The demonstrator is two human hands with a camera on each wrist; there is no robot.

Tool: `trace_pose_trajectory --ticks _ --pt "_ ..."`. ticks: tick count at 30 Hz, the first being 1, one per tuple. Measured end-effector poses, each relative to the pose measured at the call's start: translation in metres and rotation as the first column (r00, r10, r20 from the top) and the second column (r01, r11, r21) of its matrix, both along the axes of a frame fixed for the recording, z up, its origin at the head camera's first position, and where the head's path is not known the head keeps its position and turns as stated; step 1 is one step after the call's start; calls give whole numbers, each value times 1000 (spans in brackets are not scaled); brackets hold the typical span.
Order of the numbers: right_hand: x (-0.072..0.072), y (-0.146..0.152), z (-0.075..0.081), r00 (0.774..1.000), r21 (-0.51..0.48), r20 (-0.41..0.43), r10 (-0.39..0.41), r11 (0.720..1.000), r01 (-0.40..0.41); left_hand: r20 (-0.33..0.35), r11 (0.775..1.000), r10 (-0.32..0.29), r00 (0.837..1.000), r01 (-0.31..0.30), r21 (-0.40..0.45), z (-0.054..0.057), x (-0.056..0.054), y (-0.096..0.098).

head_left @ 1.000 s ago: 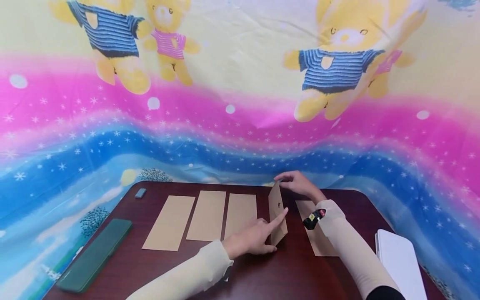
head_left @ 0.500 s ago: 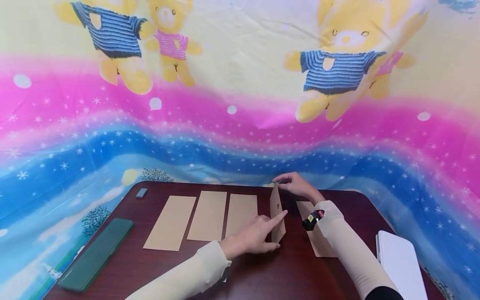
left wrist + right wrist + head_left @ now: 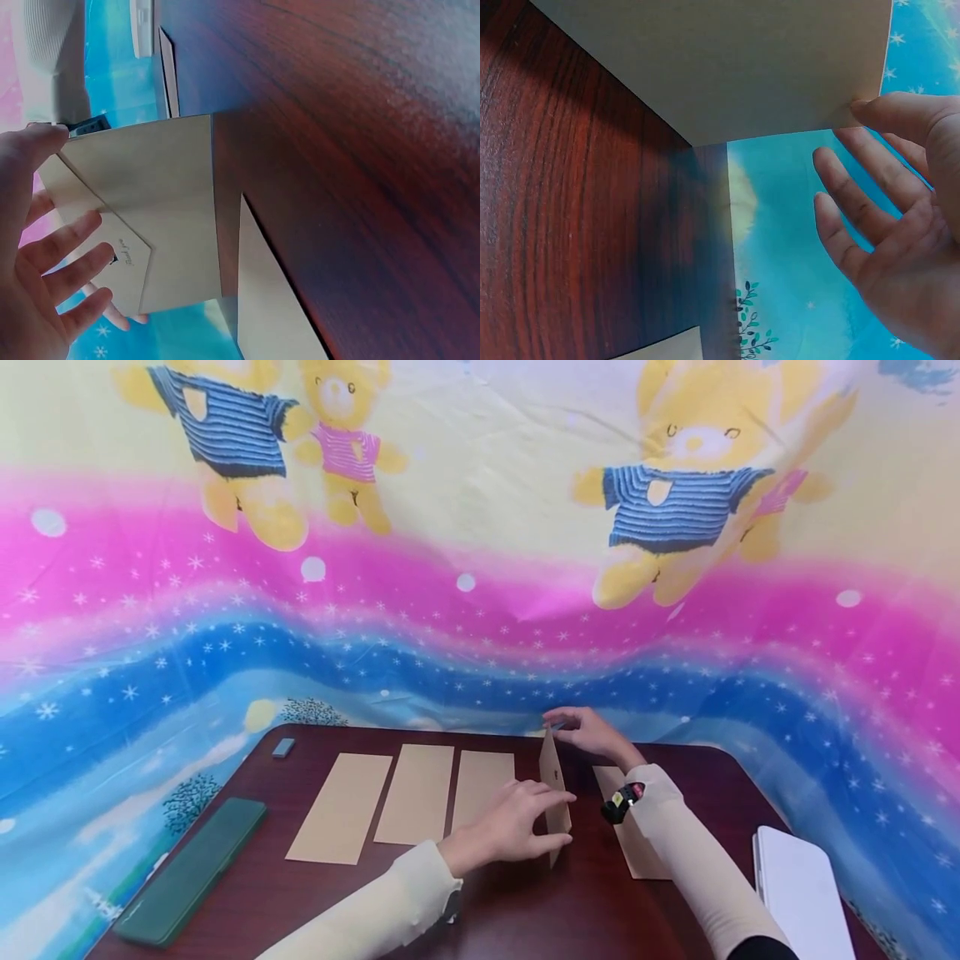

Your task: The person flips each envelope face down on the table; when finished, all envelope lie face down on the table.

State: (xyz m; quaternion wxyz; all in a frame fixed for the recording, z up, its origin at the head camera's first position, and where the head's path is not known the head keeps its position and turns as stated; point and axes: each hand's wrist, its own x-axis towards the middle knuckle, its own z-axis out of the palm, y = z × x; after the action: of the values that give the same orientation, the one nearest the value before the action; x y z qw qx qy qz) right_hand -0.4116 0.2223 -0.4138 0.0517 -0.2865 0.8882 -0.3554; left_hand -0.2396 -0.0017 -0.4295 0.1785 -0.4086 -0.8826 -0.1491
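A tan envelope [image 3: 553,777] stands upright on the dark table, its pointed flap facing left. In the left wrist view, small dark print [image 3: 126,253] shows on the flap. My right hand [image 3: 588,731] pinches the envelope's far end; the right wrist view shows the thumb [image 3: 900,109] on its plain face and fingertips behind the edge. At the near end, my left hand [image 3: 510,827] has its thumb at the corner, its other fingers spread loosely across the flap side. Under the right forearm lies another tan rectangle [image 3: 637,852], partly hidden.
Several flat tan rectangles [image 3: 341,810] lie in a row on the table [image 3: 517,918] to the left. A long green case [image 3: 191,868] rests near the left edge, with a small blue block [image 3: 283,748] at the back corner. A white case [image 3: 802,893] sits far right.
My left index finger, earlier pointing out over the envelope's top edge, has come down a little, and the thumb has risen to the near end. The right hand keeps its hold at the far end.
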Motion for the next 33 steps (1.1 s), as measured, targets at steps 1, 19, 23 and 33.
trace_pose_trajectory --ticks 1,19,23,33 --pt "0 0 -1 1000 -4 -2 0 1000 0 1 1000 -1 1000 1 2 0 0 0" --pt "-3 -4 -52 994 -20 107 -28 999 30 42 1000 10 999 -11 9 0 1 -3" --pt "-3 -6 -58 997 20 79 -17 1000 16 39 1000 14 999 -14 6 -1 0 -3" --pt "-5 -5 -60 999 87 48 -22 996 18 72 1000 -4 997 1 31 -2 -1 -6"
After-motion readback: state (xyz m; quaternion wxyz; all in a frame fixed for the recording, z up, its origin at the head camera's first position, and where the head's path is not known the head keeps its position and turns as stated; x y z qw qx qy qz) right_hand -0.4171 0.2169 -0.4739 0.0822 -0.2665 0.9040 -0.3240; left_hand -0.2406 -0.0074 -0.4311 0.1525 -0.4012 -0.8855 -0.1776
